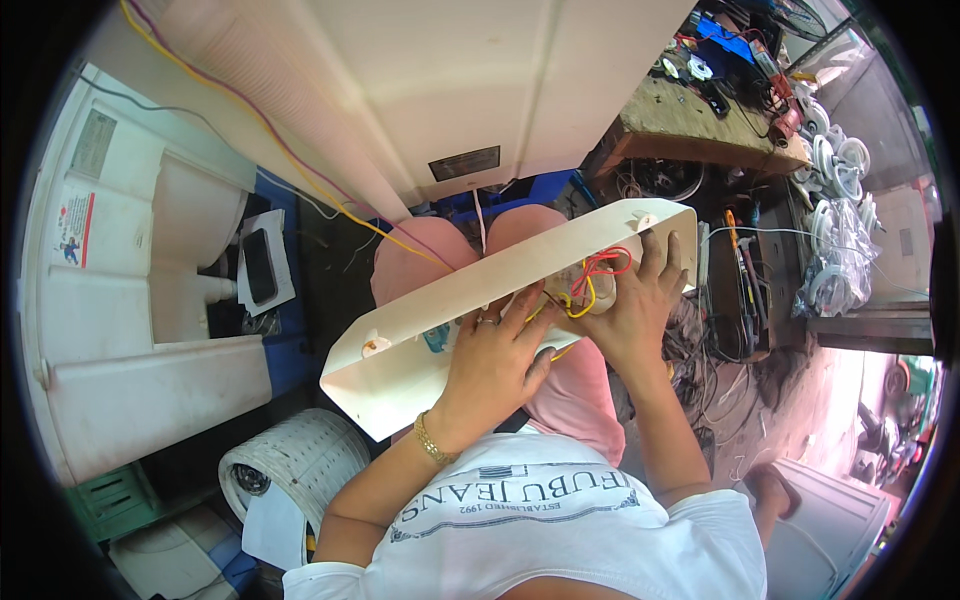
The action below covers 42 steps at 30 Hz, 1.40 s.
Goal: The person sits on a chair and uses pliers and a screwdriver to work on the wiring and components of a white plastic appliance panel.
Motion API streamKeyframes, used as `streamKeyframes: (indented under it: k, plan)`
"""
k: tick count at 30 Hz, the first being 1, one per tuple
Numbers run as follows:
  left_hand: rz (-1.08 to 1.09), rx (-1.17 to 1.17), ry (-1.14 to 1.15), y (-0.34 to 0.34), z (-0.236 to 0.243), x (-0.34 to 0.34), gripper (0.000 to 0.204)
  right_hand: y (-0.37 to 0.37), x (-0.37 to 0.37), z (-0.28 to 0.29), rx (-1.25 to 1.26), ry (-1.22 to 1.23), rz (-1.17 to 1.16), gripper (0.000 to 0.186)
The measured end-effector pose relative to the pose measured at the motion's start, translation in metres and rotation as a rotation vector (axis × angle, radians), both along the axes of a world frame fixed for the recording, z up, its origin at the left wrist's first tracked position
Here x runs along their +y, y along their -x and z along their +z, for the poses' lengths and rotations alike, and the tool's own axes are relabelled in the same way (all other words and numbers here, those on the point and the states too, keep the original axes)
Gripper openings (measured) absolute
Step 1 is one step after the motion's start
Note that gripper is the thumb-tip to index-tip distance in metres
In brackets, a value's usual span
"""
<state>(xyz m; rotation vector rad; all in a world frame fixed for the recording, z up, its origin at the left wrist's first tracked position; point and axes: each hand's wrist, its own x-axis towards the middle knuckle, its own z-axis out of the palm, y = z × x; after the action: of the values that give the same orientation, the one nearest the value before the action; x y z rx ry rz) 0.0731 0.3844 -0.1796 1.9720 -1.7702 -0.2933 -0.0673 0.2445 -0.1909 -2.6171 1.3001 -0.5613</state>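
A long white plastic housing [510, 262] with an open, hollow side lies slanted across my lap. Red wire [606, 262] and yellow wire [588, 298] loop out of its hollow, over a pale rounded part partly covered by my fingers. My left hand [490, 355], with a gold-coloured band at the wrist, reaches into the hollow; its fingertips close around the yellow wire, though the contact is partly hidden. My right hand [640, 310] grips the housing's right end, fingers bent over the inside and thumb close to the wires.
A large white appliance body [400, 80] stands ahead, with long yellow and purple wires trailing from it. A phone [260, 266] lies on papers at left, above a perforated drum [300, 460]. On the right are a cluttered wooden bench [690, 125] and bagged white wheel-shaped parts [835, 250].
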Motion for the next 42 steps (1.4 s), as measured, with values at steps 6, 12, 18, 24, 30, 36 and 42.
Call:
streamKeyframes:
  k: [6,12,18,24,30,36,42]
  plan:
    - [-0.005,-0.032,-0.094,-0.004,-0.002,-0.005,0.055,0.003,0.0,-0.002,0.078,0.006,0.01,0.077]
    - [-0.081,-0.015,-0.13,-0.013,0.001,-0.008,0.055,0.011,-0.006,0.0,0.01,-0.045,0.041,0.063]
    - [-0.101,-0.002,-0.148,-0.018,-0.001,-0.012,0.057,0.007,-0.018,0.0,0.084,-0.066,0.043,0.065]
    - [-0.05,0.332,0.115,-0.025,-0.005,-0.013,0.038,0.011,-0.014,-0.009,-0.092,0.015,0.113,0.074]
    - [0.203,0.074,0.091,-0.006,-0.013,-0.021,0.036,0.024,-0.02,-0.027,-0.374,0.054,0.237,0.068]
    - [0.269,-0.087,-0.071,-0.003,-0.012,-0.038,0.033,0.043,-0.015,-0.042,-0.601,-0.041,0.448,0.07]
    - [0.335,-0.042,-0.131,0.01,-0.002,-0.05,0.032,0.049,-0.013,-0.049,-0.723,0.051,0.566,0.071]
